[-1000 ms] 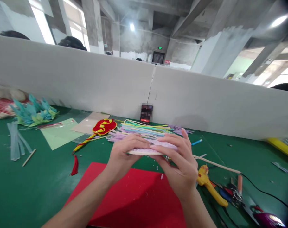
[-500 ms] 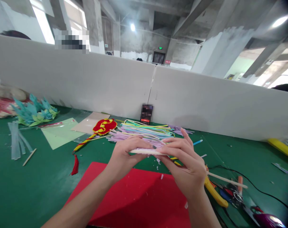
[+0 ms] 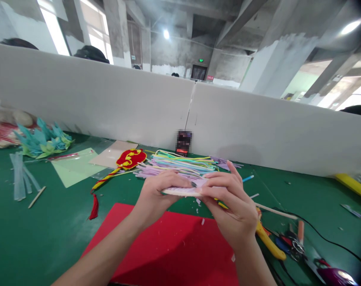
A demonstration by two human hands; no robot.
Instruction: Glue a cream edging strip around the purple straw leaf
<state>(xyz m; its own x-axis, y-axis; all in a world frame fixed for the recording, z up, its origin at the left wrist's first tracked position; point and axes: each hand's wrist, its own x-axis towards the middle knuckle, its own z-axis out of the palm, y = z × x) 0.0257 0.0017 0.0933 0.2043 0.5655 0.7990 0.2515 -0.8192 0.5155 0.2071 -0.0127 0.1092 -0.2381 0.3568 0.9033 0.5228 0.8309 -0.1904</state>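
A flat, fuzzy lilac piece with a cream edge (image 3: pixel 180 193) is held level above the red board (image 3: pixel 174 246). My left hand (image 3: pixel 159 190) is closed on its left side, thumb beneath and fingers over the top. At the right end, my right hand (image 3: pixel 230 202) pinches the edge, with one finger raised. A cream pipe cleaner (image 3: pixel 277 211) sticks out to the right from behind my right hand; whether it joins the edging is hidden. Just beyond my hands lies a bundle of lilac, green and yellow pipe cleaners (image 3: pixel 180 162).
A red and yellow fan with tassel (image 3: pixel 131 159) lies left of the bundle. Translucent sticks (image 3: pixel 18 178) and a teal paper-like decoration (image 3: pixel 45 139) are farther left. Tools with a yellow handle (image 3: pixel 271 243) and a cable crowd the right. A white partition (image 3: pixel 123 103) stands behind.
The lilac piece has tilted, so more of its upper face shows. The trailing cream pipe cleaner has drawn in to the left and up, and my right fingers have shifted slightly.
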